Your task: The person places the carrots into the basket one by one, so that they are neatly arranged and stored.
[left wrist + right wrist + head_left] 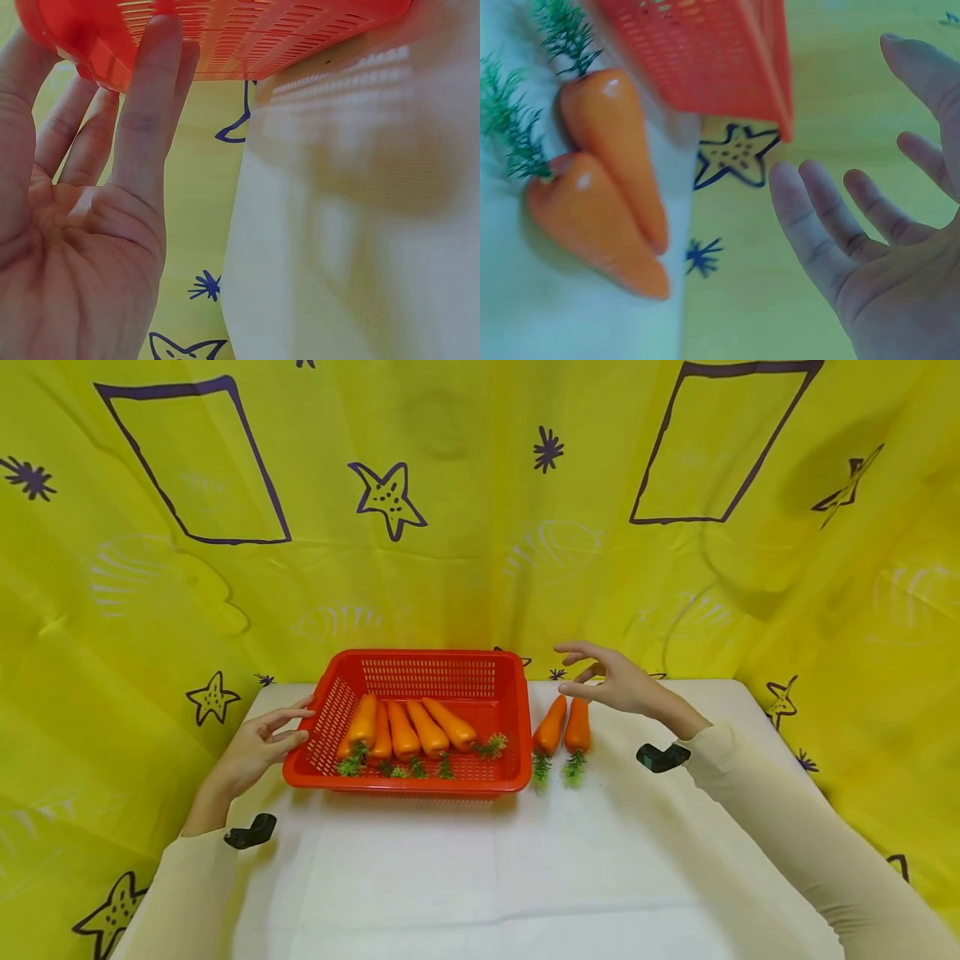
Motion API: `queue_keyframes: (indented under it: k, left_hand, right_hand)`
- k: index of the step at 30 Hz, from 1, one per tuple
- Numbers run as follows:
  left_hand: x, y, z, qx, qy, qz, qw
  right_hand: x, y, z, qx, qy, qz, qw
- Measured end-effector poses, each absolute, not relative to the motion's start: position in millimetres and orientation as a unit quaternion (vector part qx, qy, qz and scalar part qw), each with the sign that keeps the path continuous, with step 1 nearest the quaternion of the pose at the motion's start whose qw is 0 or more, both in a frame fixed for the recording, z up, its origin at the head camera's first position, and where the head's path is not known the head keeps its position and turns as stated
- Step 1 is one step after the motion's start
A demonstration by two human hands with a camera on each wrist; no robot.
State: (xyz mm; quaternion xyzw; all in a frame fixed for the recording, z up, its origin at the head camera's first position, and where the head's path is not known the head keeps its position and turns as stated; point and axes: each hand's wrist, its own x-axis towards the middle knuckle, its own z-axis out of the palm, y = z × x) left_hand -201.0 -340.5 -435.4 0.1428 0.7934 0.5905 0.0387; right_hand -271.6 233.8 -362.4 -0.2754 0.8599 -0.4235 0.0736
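A red plastic basket [408, 783] with slotted walls stands on the white-covered table, several orange carrots [405, 731] with green tops lying inside it. At the basket's left side is my left hand [251, 752], its extended fingers [142, 112] right at the rim and outer wall. Two more carrots [615, 135] lie side by side on the cloth just right of the basket, leafy ends toward me. My right hand [611, 681] hovers by their pointed tips, fingers spread and slightly bent, nothing held; in the right wrist view it is apart from both carrots and basket.
The table [480, 877] wears a white cloth. Behind and along both sides hangs a yellow curtain [465, 585] printed with stars and outlines. A small black device [251, 832] sits on the left wrist, and a similar device [663, 757] on the right one.
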Motion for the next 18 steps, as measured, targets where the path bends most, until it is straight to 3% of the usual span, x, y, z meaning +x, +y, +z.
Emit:
queue_keyframes:
  k: [18]
  left_hand:
    - [-201,-340,-436,0.144,0.783,0.603,0.043]
  right_hand:
    - [-281,260,-437,-0.148,0.871,-0.459,0.095]
